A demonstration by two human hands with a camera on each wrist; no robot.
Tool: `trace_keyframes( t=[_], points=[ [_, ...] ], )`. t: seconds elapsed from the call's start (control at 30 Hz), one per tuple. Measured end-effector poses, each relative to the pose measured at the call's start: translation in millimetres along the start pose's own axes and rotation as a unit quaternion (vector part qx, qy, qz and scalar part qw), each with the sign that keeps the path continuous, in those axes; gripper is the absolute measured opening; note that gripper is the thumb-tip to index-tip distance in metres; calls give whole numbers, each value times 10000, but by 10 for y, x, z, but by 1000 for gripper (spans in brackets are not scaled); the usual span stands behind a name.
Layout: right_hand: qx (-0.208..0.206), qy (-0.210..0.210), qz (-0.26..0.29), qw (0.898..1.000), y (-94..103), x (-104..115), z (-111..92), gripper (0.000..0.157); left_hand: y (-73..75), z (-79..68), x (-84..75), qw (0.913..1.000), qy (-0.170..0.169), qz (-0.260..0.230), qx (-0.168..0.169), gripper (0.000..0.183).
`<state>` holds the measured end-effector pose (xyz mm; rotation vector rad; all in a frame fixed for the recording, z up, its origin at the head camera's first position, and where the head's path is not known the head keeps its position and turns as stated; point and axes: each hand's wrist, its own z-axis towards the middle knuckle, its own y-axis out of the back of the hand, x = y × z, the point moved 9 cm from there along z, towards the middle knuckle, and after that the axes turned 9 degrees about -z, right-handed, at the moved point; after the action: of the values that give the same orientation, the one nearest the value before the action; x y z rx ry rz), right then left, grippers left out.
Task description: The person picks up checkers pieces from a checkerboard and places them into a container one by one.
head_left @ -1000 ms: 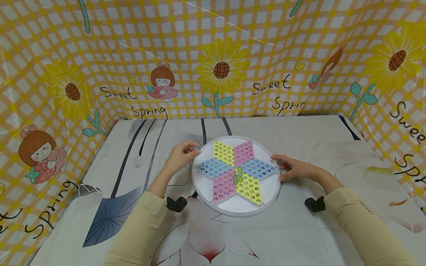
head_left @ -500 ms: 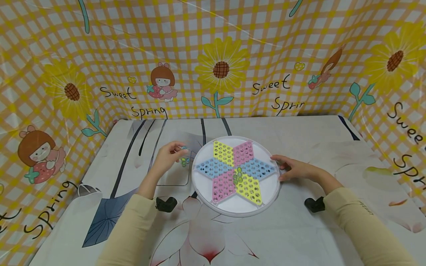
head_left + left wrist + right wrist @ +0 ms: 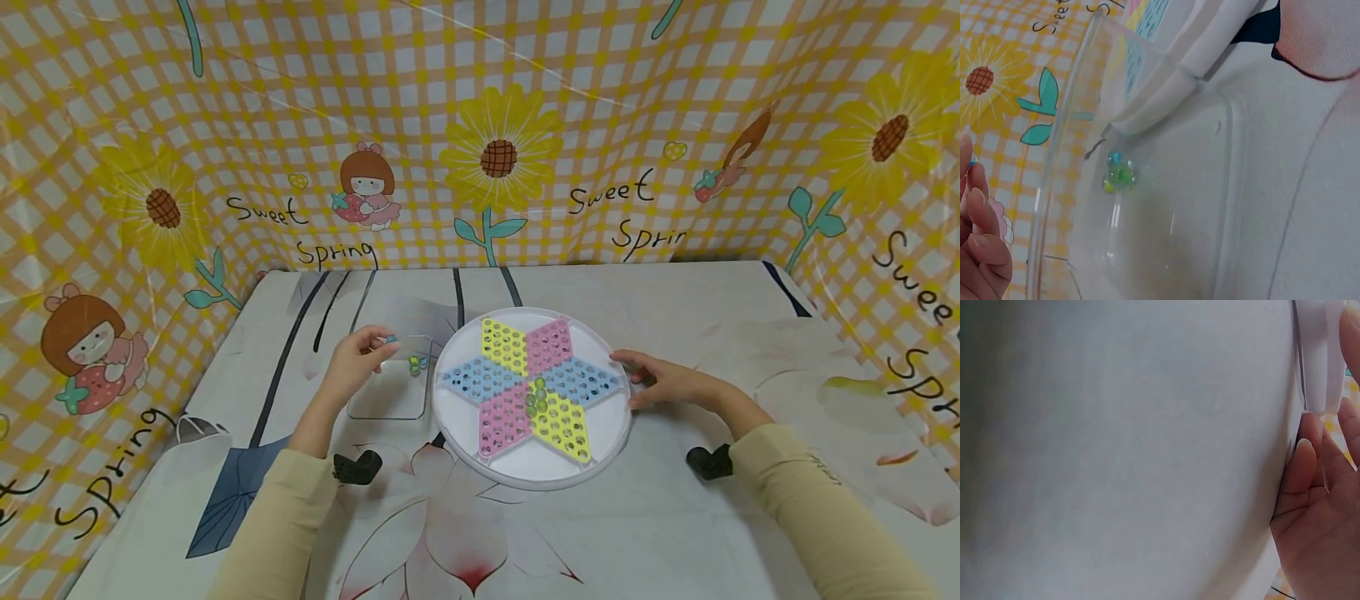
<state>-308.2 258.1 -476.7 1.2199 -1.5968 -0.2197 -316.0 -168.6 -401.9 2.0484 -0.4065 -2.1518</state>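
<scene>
My left hand pinches a small blue marble between thumb and fingertips, above the left side of a clear plastic box. A small cluster of green, yellow and blue marbles lies inside that box, toward its end near the board. To its right sits a round white Chinese checkers board with a star in yellow, pink and blue. Several green marbles occupy holes near the star's centre, on the yellow point. At the board's right rim rest the relaxed fingers of my right hand.
A white cloth with a printed flower covers the table. Behind it hangs a yellow checked curtain, also draped along both sides. Black wrist mounts show below each hand. The box stands close against the board's left rim.
My left hand has moved left, from the board's left rim to over the box's left side, still holding the blue marble. The marbles in the box have come into view. My right hand stays put.
</scene>
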Motion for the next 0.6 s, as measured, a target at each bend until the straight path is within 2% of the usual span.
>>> trace_keyframes(
  t=[0.27, 0.53, 0.6],
  points=[
    [-7, -31, 29, 10000, 0, -10, -2, 88, 66, -53, 48, 9998, 180, -47, -39, 32],
    [-9, -41, 38, 10000, -2, -25, 8, 87, 45, -208, -205, 9997, 230, -26, -39, 28],
    [-7, -26, 50, 10000, -3, -23, 8, 87, 40, -221, -222, 9997, 252, -38, -41, 28]
  ],
)
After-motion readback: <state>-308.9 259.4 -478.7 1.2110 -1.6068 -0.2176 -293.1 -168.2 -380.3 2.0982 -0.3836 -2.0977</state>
